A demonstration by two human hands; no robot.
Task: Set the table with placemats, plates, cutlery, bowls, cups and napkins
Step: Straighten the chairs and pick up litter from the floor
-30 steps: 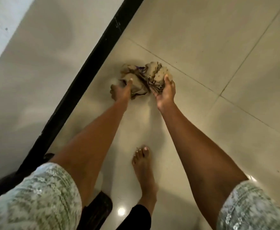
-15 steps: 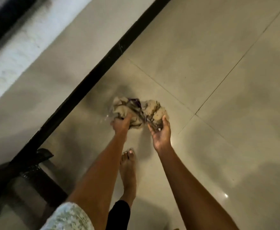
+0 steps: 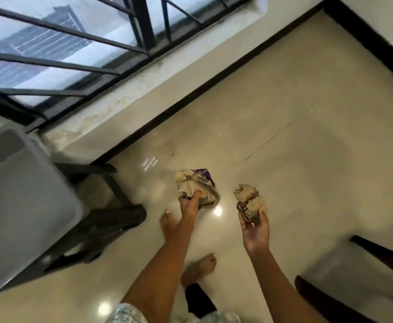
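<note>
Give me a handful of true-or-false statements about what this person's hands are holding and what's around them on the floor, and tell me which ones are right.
1. Each hand holds its own crumpled bundle. True: the left hand grips the beige and purple bundle, the right hand holds the smaller beige bundle.
2. The two bundles are pressed together. False: a clear gap of floor shows between them.
3. The person wears shoes. False: both feet are bare, one foot beside the left hand.
4. A barred window runs along the upper left. True.
5. The bundles lie on a set table. False: they are held above the tiled floor; no laid table is in view.
</note>
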